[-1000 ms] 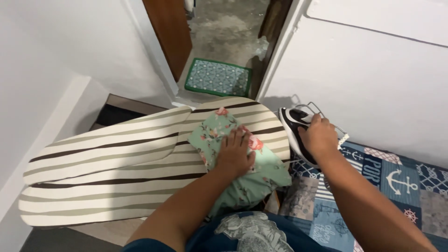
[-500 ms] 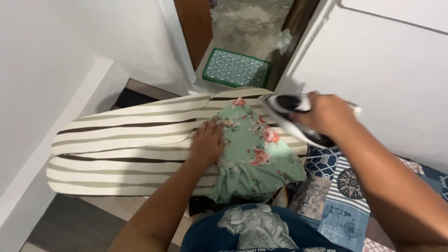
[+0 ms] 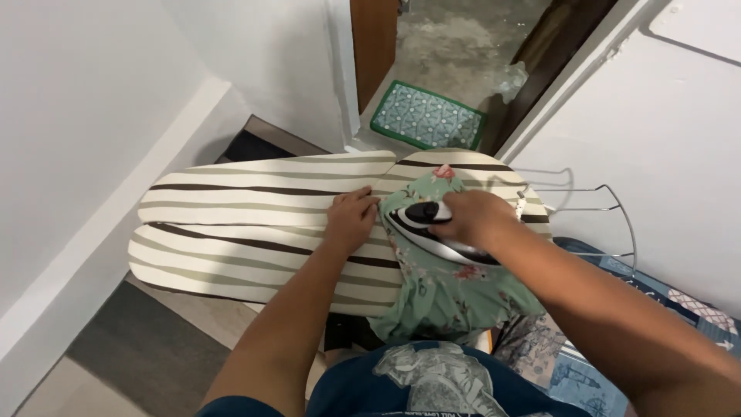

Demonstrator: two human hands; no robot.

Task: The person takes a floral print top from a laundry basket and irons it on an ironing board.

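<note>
- The green floral cloth (image 3: 451, 289) is spread over the near right end of the striped ironing board (image 3: 239, 232).
- Its left edge is pressed flat by the left hand (image 3: 351, 220), fingers spread.
- The iron (image 3: 432, 229) is clamped in the right hand (image 3: 471, 218) and rested on the cloth.
- A wire rack (image 3: 598, 208) is seen to the right.
- A green mat (image 3: 428, 120) is seen on the far floor.

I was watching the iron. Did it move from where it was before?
Yes. The iron left the wire rest beside the ironing board and now sits on the green flowered cloth, under the right hand.
</note>
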